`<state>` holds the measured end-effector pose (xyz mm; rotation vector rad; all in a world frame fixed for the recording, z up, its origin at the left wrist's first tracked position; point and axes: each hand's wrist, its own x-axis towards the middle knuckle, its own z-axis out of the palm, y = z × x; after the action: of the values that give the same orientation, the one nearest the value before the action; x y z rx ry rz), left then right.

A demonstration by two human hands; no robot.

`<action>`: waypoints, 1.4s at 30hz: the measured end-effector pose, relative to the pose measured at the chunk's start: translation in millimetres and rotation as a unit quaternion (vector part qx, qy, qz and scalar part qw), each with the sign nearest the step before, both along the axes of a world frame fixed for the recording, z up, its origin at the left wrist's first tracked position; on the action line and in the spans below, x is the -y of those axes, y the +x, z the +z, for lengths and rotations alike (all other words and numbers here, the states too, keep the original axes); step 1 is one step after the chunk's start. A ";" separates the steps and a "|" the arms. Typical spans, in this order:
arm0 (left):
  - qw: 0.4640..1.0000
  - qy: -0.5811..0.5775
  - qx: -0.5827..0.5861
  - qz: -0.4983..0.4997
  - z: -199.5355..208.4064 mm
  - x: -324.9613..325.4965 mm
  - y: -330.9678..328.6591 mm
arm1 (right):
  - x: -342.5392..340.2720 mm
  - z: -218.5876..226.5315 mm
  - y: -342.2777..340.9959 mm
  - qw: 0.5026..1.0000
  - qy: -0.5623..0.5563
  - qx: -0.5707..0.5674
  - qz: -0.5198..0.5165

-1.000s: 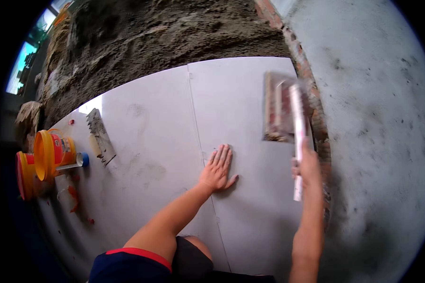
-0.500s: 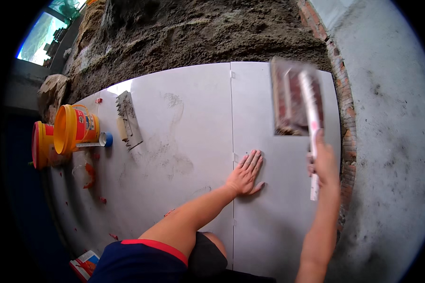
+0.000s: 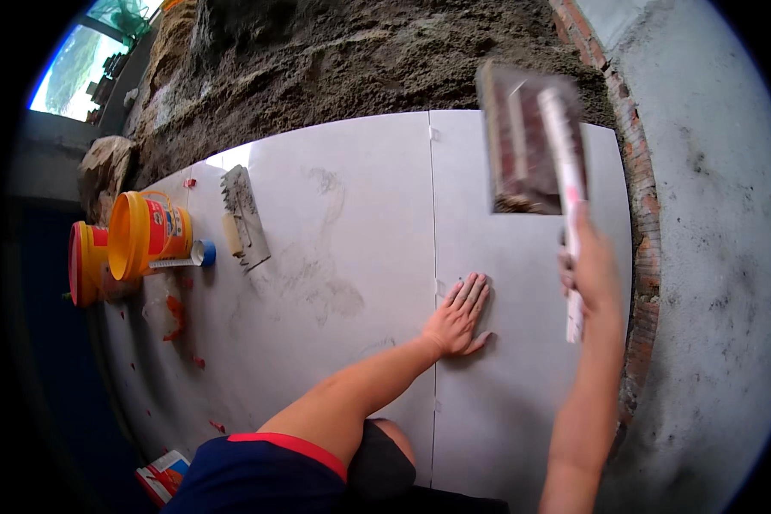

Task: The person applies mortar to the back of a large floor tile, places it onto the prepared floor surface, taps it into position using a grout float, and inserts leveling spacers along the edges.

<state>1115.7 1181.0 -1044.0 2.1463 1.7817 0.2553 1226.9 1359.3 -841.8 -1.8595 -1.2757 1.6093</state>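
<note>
My left hand (image 3: 459, 319) lies flat with fingers spread on a large pale grey tile (image 3: 522, 343), just right of the joint between two tiles. My right hand (image 3: 593, 267) is wrapped round the white handle of a broad-headed mallet (image 3: 522, 146). The mallet's rectangular, reddish-brown head is over the far part of the right tile and smeared by motion. Whether it touches the tile I cannot tell. Small clear clips (image 3: 434, 134) sit along the joint. A notched trowel (image 3: 250, 224), caked with mortar, rests on the left tile (image 3: 368, 257).
Yellow buckets (image 3: 127, 236) stand at the left beside a blue-and-white cylindrical object (image 3: 203, 252). A clear bag with orange-red contents (image 3: 164, 319) and red wedges (image 3: 199, 362) lie nearer. Rough mortar (image 3: 360, 60) borders the far edge. Brick edging (image 3: 641, 197) and a grey wall (image 3: 711, 257) run along the right.
The mallet and my right hand have moved slightly farther away, the head now reaching past the tile's far edge. My left hand stays pressed on the tile. The whole view has shifted a little.
</note>
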 end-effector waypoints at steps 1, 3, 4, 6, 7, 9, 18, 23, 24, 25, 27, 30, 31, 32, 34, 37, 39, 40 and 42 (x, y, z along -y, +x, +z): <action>1.000 0.000 0.004 -0.002 1.3 -0.5 3.3 | 10.7 8.5 10.9 0.999 0.043 -0.026 -0.019; 1.000 -0.003 0.001 -0.002 4.2 -0.3 -1.0 | 30.3 12.4 26.0 0.987 0.123 -0.088 -0.053; 1.000 -0.011 -0.001 -0.001 5.7 -0.8 -2.4 | 36.4 1.0 23.7 0.987 0.132 -0.062 -0.066; 1.000 -0.022 0.002 -0.009 8.3 -4.3 2.4 | 51.7 -57.6 21.1 0.983 0.155 -0.003 -0.102; 1.000 -0.002 0.020 -0.016 11.0 -14.8 13.3 | 43.9 -108.3 28.0 0.966 0.231 0.103 -0.045; 0.999 0.012 0.037 -0.018 5.0 -16.4 18.4 | 16.0 -131.8 14.5 0.988 0.022 0.148 0.040; 1.000 -0.023 0.000 -0.002 -1.3 -2.5 1.1 | 68.1 7.2 67.9 0.978 0.164 -0.027 -0.126; 0.999 -0.024 0.029 -0.028 1.2 -12.8 30.5 | 53.6 -115.0 107.1 0.985 -0.012 0.138 -0.108; 0.999 -0.033 0.021 -0.025 -1.7 -4.6 22.7 | 33.3 -100.2 96.8 0.985 -0.076 0.067 -0.139; 0.999 -0.024 0.015 -0.022 -0.6 -12.8 17.9 | 12.8 -86.9 101.9 0.988 -0.058 0.026 -0.138; 0.999 -0.026 -0.004 -0.021 -4.4 -6.7 7.6 | 6.7 -38.7 92.6 0.992 -0.041 0.003 -0.118; 0.999 -0.031 -0.018 -0.019 -1.3 -2.9 -2.5 | 47.0 11.6 102.9 0.984 0.067 -0.019 -0.162; 0.999 -0.034 -0.016 -0.022 -0.3 -3.7 -0.5 | 64.9 6.8 105.4 0.977 0.110 -0.021 -0.181; 0.999 -0.032 -0.009 -0.027 0.9 -7.3 4.3 | 81.3 0.6 108.2 0.967 0.158 -0.018 -0.199; 0.999 -0.031 -0.004 -0.030 3.2 -11.0 9.8 | 90.9 -35.8 106.8 0.962 0.167 0.030 -0.213; 0.999 -0.011 0.027 -0.036 5.8 -22.0 34.8 | 57.1 -139.9 134.0 0.951 0.123 0.283 -0.026; 0.999 -0.020 0.010 -0.027 -1.7 -12.6 15.2 | 19.2 -91.3 93.0 0.994 -0.025 0.072 -0.082; 0.999 -0.024 -0.001 -0.026 -1.6 -6.3 8.7 | 14.9 -62.9 86.7 0.995 -0.032 0.055 -0.075; 0.999 -0.033 -0.025 -0.021 -4.9 -4.0 -0.6 | 21.4 -2.9 82.8 0.996 -0.027 0.037 -0.077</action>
<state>1115.1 1185.0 -1048.9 2.1595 1.7437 0.1312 1309.7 1337.9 -844.7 -2.0138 -1.0964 1.5219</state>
